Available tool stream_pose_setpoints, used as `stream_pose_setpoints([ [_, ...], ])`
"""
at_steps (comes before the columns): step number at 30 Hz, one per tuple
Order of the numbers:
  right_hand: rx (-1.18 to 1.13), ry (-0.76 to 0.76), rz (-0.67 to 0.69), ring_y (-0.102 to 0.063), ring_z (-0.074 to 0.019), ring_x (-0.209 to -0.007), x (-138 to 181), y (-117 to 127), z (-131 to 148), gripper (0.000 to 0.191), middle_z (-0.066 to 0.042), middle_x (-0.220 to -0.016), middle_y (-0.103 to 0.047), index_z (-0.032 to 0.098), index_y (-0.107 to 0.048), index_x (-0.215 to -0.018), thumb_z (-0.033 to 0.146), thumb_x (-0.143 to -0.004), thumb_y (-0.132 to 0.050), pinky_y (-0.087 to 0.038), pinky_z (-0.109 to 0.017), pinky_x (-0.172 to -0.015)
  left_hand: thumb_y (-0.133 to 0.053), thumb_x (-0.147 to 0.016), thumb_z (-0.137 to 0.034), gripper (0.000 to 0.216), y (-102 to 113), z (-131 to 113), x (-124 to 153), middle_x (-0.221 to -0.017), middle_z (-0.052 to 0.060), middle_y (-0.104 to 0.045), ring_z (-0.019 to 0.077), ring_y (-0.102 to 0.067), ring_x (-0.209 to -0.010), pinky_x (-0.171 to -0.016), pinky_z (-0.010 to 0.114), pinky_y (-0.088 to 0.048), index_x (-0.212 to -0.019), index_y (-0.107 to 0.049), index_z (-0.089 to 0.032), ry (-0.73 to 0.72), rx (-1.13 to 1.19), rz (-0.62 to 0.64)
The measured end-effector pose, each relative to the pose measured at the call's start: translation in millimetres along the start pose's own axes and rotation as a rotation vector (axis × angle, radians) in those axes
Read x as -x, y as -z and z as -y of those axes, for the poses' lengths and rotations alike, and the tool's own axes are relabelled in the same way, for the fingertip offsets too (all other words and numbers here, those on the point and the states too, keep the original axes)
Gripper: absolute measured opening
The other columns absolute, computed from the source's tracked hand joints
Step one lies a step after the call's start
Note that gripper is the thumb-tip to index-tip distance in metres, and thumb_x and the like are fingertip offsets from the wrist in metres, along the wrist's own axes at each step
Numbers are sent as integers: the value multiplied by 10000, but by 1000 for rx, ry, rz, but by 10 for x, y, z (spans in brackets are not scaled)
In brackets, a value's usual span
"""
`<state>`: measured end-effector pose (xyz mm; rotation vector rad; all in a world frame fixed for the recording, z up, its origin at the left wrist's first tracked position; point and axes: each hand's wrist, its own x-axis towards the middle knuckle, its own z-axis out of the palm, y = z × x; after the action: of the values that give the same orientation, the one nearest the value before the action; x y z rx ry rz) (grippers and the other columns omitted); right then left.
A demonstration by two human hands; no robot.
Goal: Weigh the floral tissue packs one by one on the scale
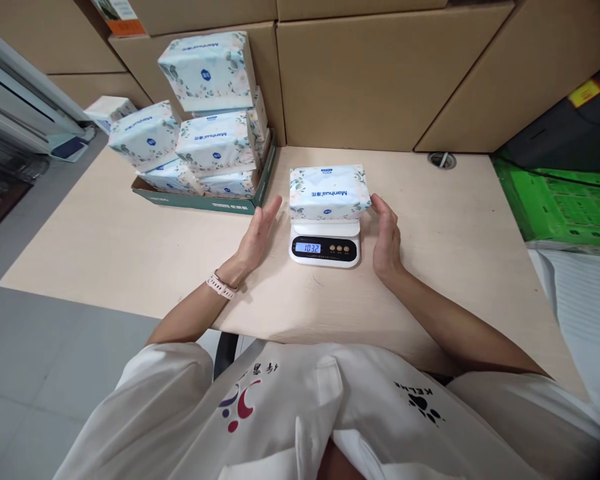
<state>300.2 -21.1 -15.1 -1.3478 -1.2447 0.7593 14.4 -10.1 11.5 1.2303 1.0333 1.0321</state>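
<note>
The left grip (256, 235) stands spread and clear of the tissue pack (329, 192), which rests on the white scale (325, 261) between both grips, the lit display (309, 247) reading 103.2. The right grip (387, 240) is loosely curved, unclosed, just beside the pack's corner, though I cannot tell whether it touches. Beyond the left grip, on the counter (455, 253), a green tray (190, 201) holds more stacked packs (216, 141)

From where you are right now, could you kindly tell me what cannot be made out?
Head view: top of the scale, mostly hidden by the pack.
Head view: floor of the tray, under stacked packs.
Head view: green crate, cut off by the right edge.
Head view: labels under the buttons, too small.
</note>
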Motion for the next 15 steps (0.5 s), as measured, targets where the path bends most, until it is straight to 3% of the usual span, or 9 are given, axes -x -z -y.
stream_pose_setpoints([
  [15, -40, -50, 32, -441, -319, -1621, 5, 14, -58, 829, -78, -1710, -503, 295, -574, -1572, 841, -998, -328, -253, -600, -1388, -185, -1031, -801, 878, -3, -20, -15, -1850, -29, -171, 238, -29, -1743, -1432, 420, -35, -1721, -336, -279, 32, -59, 43],
])
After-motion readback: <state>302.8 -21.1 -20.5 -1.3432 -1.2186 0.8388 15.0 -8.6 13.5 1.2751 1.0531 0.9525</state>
